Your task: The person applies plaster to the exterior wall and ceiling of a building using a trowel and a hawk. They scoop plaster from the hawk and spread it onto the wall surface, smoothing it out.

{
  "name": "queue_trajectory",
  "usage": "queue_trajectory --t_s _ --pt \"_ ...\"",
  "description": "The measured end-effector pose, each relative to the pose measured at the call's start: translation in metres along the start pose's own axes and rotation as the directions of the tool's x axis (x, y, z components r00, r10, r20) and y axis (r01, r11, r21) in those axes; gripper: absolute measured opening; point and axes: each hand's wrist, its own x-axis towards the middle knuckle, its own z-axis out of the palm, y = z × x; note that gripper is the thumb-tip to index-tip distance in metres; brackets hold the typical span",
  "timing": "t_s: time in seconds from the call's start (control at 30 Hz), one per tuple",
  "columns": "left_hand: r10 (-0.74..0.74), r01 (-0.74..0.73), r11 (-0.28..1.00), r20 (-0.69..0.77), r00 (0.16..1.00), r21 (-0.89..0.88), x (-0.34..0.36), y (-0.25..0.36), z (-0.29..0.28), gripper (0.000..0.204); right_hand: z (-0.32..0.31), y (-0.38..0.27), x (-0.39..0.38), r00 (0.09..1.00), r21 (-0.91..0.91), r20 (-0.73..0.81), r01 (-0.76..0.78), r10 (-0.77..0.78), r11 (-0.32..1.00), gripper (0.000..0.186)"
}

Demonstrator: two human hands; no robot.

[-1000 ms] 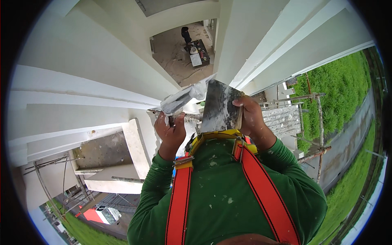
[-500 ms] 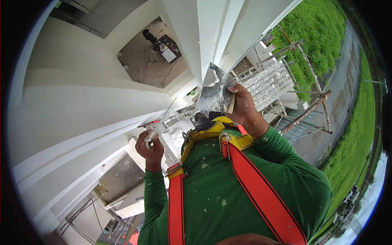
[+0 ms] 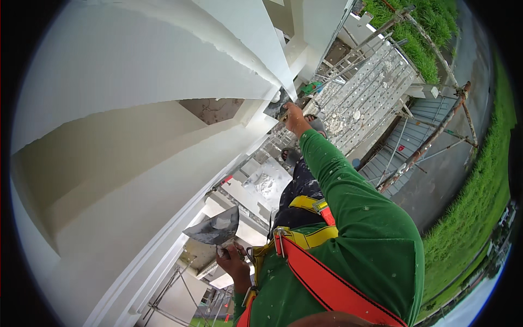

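Note:
My right hand (image 3: 296, 120), on an outstretched arm, grips a wide putty knife (image 3: 278, 110) low beside the white wall edge (image 3: 287, 82). A lump of white putty (image 3: 275, 97) shows at the blade; whether the steel touches the wall I cannot tell. Closer to my body on the left, my left hand (image 3: 234, 265) is closed round another putty knife (image 3: 216, 226). Its broad grey blade fans out beyond the fingers, smeared with putty. The left fingers are partly in shadow.
A perforated metal scaffold platform (image 3: 362, 101) with white splatter lies below on the right. Rusty scaffold pipes (image 3: 430, 144) edge it. Pale walls and ledges (image 3: 158, 180) fill the left. My feet in sandals (image 3: 291, 156) stand below, and grass (image 3: 463, 240) lies far down.
My right hand has reached forward and down with its putty knife, away from my chest. My left hand has dropped nearer my body, its blade turned to show its broad face. My view has shifted.

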Motion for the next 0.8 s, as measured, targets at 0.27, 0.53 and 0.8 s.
queue_trajectory --t_s 0.27,0.53,0.8 --pt "-0.075 0.089 0.993 -0.157 0.985 0.082 0.002 -0.006 0.017 0.018 0.036 0.002 0.033 1.0 0.102 -0.001 -0.002 0.002 0.995 0.031" --pt "-0.068 0.086 0.986 -0.123 0.99 0.146 0.001 -0.003 0.033 0.019 0.089 -0.015 -0.06 0.975 -0.027 0.104 0.202 -0.199 0.979 0.016" --pt "-0.084 0.095 0.979 -0.068 0.994 0.179 -0.001 0.006 0.054 0.014 0.041 -0.006 -0.058 0.993 0.12 0.037 0.104 -0.11 0.987 0.024"
